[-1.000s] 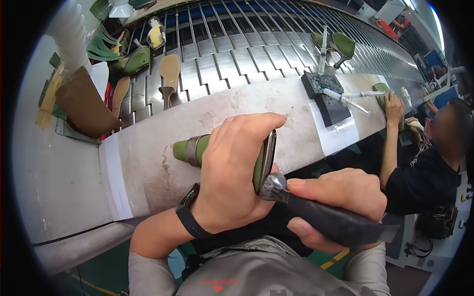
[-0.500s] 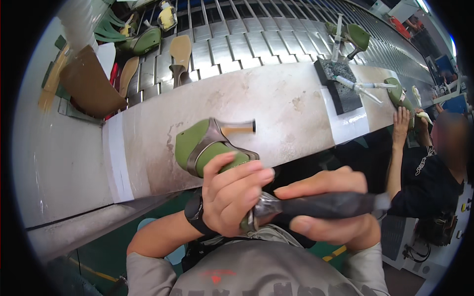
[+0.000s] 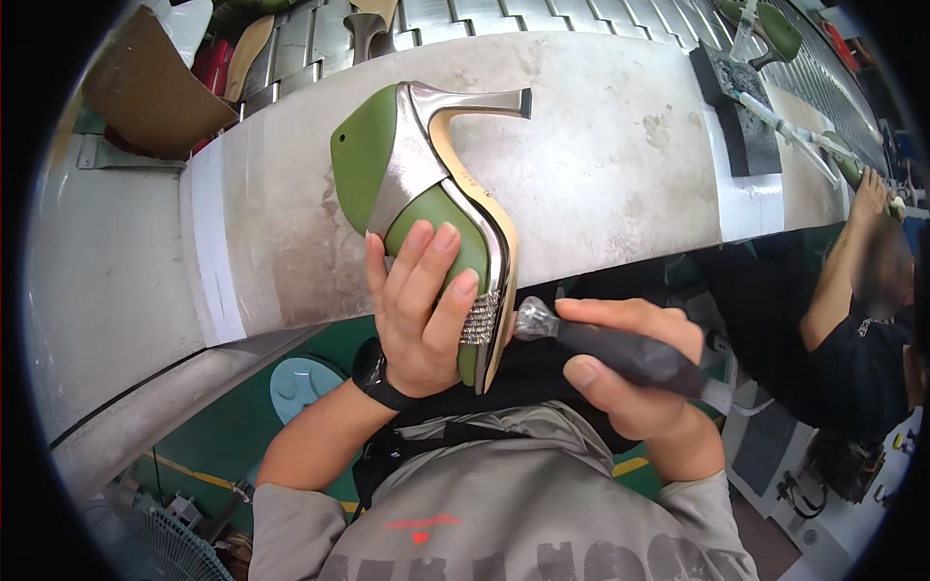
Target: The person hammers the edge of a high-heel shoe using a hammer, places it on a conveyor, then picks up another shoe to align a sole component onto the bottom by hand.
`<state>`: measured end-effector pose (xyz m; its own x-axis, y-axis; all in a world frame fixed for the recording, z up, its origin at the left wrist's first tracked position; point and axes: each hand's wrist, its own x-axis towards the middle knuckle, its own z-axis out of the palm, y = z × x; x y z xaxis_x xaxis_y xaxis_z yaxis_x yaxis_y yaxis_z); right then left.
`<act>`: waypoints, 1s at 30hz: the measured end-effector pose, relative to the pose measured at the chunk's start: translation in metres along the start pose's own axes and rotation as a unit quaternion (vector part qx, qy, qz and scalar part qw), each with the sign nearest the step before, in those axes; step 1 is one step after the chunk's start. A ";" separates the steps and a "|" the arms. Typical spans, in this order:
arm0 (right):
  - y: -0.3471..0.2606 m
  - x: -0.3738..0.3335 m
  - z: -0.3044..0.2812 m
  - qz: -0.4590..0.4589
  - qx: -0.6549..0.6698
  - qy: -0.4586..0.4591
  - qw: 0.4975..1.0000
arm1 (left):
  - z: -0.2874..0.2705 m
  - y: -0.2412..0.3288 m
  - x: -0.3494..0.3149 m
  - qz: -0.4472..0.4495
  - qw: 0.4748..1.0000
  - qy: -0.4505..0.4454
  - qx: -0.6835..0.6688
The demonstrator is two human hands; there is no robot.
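My left hand (image 3: 418, 315) grips a high-heeled shoe (image 3: 418, 160) around its forepart. The shoe sits on a green last (image 3: 365, 155), with a pewter-coloured strap, a slim heel pointing right and a glittering band (image 3: 479, 318) across the toe. Its tan sole faces right. In my right hand (image 3: 639, 363), thumb and fingers close round the dark, thick handle of a hand tool (image 3: 635, 358). The tool's rounded, shiny metal head (image 3: 535, 318) is right beside the sole's edge near the band; whether it touches, I cannot tell.
A pale worktable (image 3: 601, 145) runs under the shoe's heel end, with a slatted metal conveyor (image 3: 484, 17) behind. Syringes (image 3: 780, 121) lie on a dark block (image 3: 741, 126) at right. Another person's hand (image 3: 869, 194) works beyond it. A brown cardboard piece (image 3: 150, 82) stands at left.
The shoe has turned, so its sole and glittering band now show. My left hand has shifted along it. The tool's head has moved up and its handle now slants down to the right.
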<state>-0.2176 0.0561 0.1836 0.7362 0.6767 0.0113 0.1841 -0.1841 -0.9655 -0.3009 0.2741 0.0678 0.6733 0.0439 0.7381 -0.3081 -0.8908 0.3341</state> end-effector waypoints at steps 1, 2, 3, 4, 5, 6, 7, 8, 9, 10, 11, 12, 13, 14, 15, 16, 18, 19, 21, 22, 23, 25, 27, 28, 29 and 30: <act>-0.006 0.006 -0.006 0.012 -0.006 -0.014 1.000 | 0.002 0.002 0.000 -0.003 1.000 0.009 -0.005; -0.007 0.012 -0.011 -0.018 -0.022 -0.017 0.999 | 0.003 0.003 0.000 -0.006 1.000 0.019 -0.009; -0.009 0.018 -0.014 -0.049 -0.039 -0.020 0.998 | 0.002 0.004 0.001 -0.010 1.000 0.019 -0.009; -0.013 0.022 -0.017 -0.046 -0.040 -0.023 0.998 | 0.002 0.004 0.001 -0.008 1.000 0.018 -0.009; -0.018 0.027 -0.019 -0.022 -0.054 -0.008 0.998 | 0.001 0.005 0.000 -0.007 1.000 0.016 -0.008; -0.024 0.032 -0.021 0.001 -0.068 0.008 0.998 | 0.000 0.005 0.000 -0.011 1.000 0.016 -0.008; -0.032 0.041 -0.028 0.009 -0.080 -0.011 0.997 | -0.001 0.006 0.000 -0.011 1.000 0.016 -0.004; -0.039 0.049 -0.033 0.030 -0.091 -0.028 0.995 | 0.000 0.006 0.000 -0.010 1.000 0.018 -0.001; -0.044 0.056 -0.036 0.050 -0.103 -0.044 0.992 | 0.000 0.006 -0.001 -0.010 1.000 0.019 0.003; -0.047 0.062 -0.037 0.052 -0.105 -0.047 0.992 | -0.001 0.005 -0.002 -0.014 1.000 0.020 0.002; -0.049 0.069 -0.036 0.072 -0.077 -0.046 0.993 | -0.002 0.004 -0.004 -0.011 1.000 0.008 -0.002; -0.050 0.077 -0.035 0.092 -0.049 -0.044 0.994 | -0.002 0.003 -0.005 -0.009 1.000 -0.003 -0.006; -0.050 0.086 -0.034 0.096 -0.051 -0.046 0.993 | -0.001 0.003 -0.005 -0.014 1.000 -0.002 -0.008; -0.050 0.096 -0.031 0.103 -0.076 -0.115 0.985 | -0.002 0.004 -0.005 -0.017 1.000 0.001 -0.011; -0.049 0.102 -0.030 0.109 -0.101 -0.184 0.972 | -0.003 0.005 -0.004 -0.021 1.000 0.003 -0.015; -0.047 0.103 -0.029 0.074 -0.094 -0.193 0.974 | -0.005 0.005 -0.003 -0.026 1.000 0.003 -0.014; -0.051 0.105 -0.031 0.050 -0.131 -0.208 0.968 | -0.007 0.006 0.001 -0.025 1.000 -0.007 -0.012; -0.053 0.105 -0.031 0.025 -0.165 -0.219 0.961 | -0.008 0.007 0.000 -0.029 0.999 -0.006 -0.011; -0.055 0.101 -0.031 0.015 -0.182 -0.218 0.959 | -0.009 0.006 0.001 -0.021 1.000 -0.017 -0.013; -0.055 0.098 -0.031 0.004 -0.196 -0.217 0.956 | -0.007 0.006 0.002 -0.022 1.000 -0.015 -0.015; -0.054 0.095 -0.029 0.003 -0.195 -0.218 0.956 | -0.005 0.007 0.003 -0.026 1.000 -0.008 -0.015; -0.052 0.088 -0.026 -0.018 -0.209 -0.194 0.958 | -0.005 0.009 0.003 -0.030 0.999 -0.002 -0.013; -0.050 0.078 -0.023 -0.027 -0.219 -0.179 0.959 | -0.006 0.009 0.003 -0.037 0.999 -0.004 -0.020; -0.048 0.073 -0.021 -0.035 -0.228 -0.164 0.959 | -0.007 0.009 0.002 -0.035 0.999 -0.003 -0.020; -0.045 0.068 -0.019 -0.036 -0.230 -0.162 0.959 | -0.006 0.009 0.003 -0.036 0.999 -0.003 -0.021; -0.041 0.063 -0.017 -0.053 -0.212 -0.137 0.966 | -0.006 0.009 0.004 -0.036 0.999 -0.003 -0.021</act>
<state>-0.1680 0.0940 0.2281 0.5095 0.8602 -0.0210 0.5418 -0.3396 -0.7688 -0.3051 0.2688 0.0777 0.6985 0.1044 0.7079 -0.2871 -0.8653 0.4109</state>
